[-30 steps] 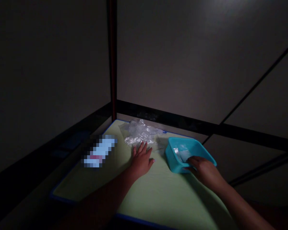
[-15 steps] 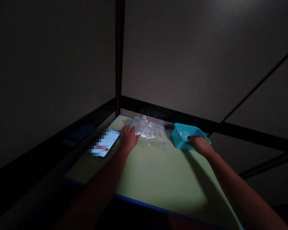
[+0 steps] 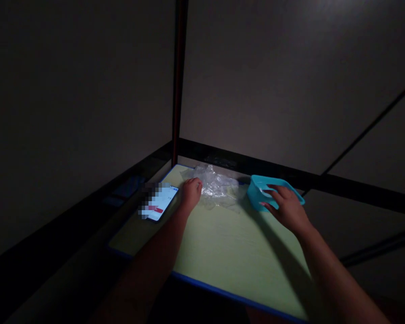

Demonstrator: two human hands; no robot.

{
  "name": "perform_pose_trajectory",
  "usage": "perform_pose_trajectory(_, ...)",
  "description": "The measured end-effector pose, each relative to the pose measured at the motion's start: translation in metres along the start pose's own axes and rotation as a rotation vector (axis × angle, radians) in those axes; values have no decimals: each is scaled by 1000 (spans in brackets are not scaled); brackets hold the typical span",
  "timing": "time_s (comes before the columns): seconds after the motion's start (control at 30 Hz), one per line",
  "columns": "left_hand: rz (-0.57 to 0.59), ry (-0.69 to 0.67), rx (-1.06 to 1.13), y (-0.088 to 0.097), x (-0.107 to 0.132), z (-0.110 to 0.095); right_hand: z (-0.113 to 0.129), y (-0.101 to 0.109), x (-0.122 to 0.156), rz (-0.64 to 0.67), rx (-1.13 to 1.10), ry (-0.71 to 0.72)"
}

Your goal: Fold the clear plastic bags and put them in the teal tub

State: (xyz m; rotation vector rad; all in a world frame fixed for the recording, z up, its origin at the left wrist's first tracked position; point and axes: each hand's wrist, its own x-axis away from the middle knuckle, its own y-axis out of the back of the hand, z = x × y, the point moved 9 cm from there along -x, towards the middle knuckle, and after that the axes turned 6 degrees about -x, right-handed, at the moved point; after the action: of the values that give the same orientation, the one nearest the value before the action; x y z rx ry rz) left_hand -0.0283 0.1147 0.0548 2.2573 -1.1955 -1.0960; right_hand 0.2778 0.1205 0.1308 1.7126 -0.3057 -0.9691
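Observation:
My left hand (image 3: 191, 194) is closed, its fingers curled at the left edge of a crumpled clear plastic bag (image 3: 218, 183). Whether anything is inside those fingers cannot be seen. My right hand (image 3: 286, 206) hovers over the near side of a turquoise plastic tub (image 3: 255, 199), fingers spread and nothing visible between them. Part of the tub's inside and rim is hidden behind this hand. The bag lies flat and wrinkled on the table, left of the tub.
A phone (image 3: 162, 202) with a lit screen, partly blurred out, lies left of my left hand. The pale green table (image 3: 229, 252) has a blue edge and stands in a corner against dark-trimmed walls (image 3: 256, 90). The light is dim.
My right hand has opened from a pinch at the tub and lifted slightly. My left hand has gone from spread fingers to curled ones. The view has shifted a little.

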Motion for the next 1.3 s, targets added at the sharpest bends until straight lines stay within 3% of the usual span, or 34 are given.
perform_pose_trajectory(0.1,-29,23,161,-4,-2,1,49,-6,-2,-40,-148,90)
perform_pose_trajectory(0.2,-61,67,252,-5,-4,9,81,-43,-7,96,-247,120)
perform_pose_trajectory(0.37,-77,98,256,-7,-1,19,79,-113,4,386,-357,-27)
perform_pose_trajectory(0.43,-52,44,242,-12,5,9,75,-128,13,475,-401,-74)
perform_pose_trajectory(0.5,-8,-52,232,-18,14,-8,73,-133,17,482,-415,-83)
perform_pose_trajectory(0.67,183,-377,233,-28,41,-51,72,-111,5,252,-440,-20)
perform_pose_trajectory(0.87,221,-458,212,-18,40,-49,56,-48,2,-177,-800,-106)
perform_pose_trajectory(1.07,391,-231,381,-21,37,-47,45,-14,6,-308,-1125,-238)
perform_pose_trajectory(1.17,474,-118,462,-16,36,-45,31,-13,9,-320,-1290,-357)
perform_pose_trajectory(1.3,674,104,686,-24,42,-34,21,-14,16,-285,-1427,-426)
